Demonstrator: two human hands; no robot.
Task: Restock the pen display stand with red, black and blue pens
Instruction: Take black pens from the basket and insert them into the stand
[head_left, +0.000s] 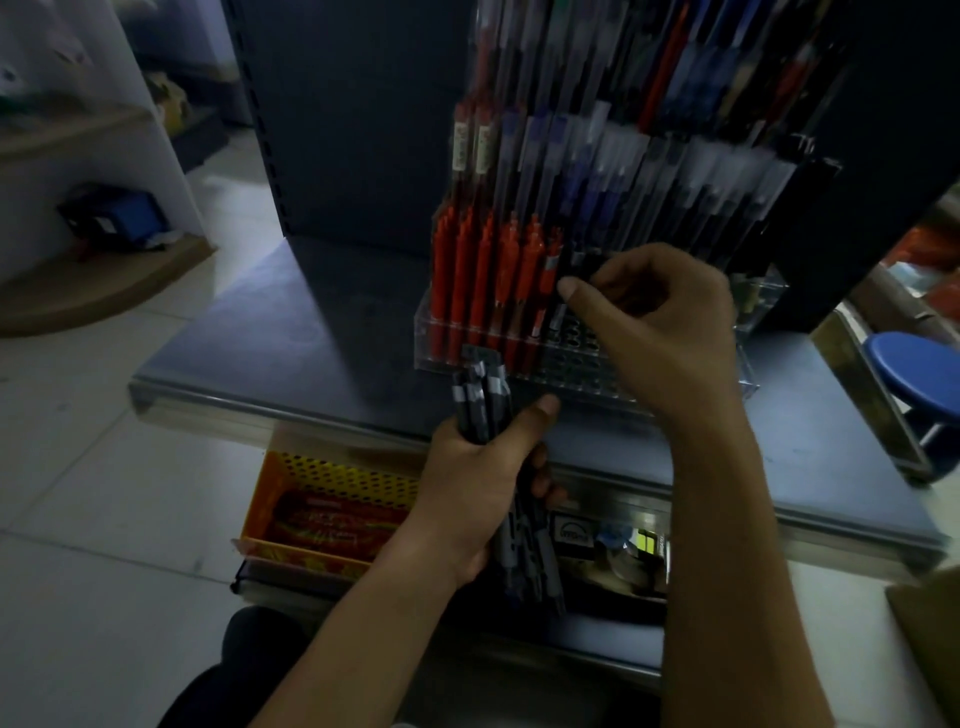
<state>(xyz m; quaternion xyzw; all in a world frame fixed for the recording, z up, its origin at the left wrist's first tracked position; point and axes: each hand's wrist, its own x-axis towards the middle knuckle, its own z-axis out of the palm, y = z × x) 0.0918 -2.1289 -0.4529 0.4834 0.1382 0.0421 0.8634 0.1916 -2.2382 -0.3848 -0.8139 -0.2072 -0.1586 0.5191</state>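
The left hand (483, 483) grips a bundle of black pens (479, 402) at the counter (311, 332) edge. The right hand (660, 322) pinches one black pen (559, 316) over the clear display stand (582, 364), just beside its red pens (467, 270). The writing on the pen labels is too blurred to read.

Left hand (478, 483) grips pens (480, 395), right hand (660, 322) pinches pen (575, 262).

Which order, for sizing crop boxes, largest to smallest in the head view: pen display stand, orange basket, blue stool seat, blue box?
1. pen display stand
2. orange basket
3. blue stool seat and blue box: alike; frame edge cuts the seat, so unranked.
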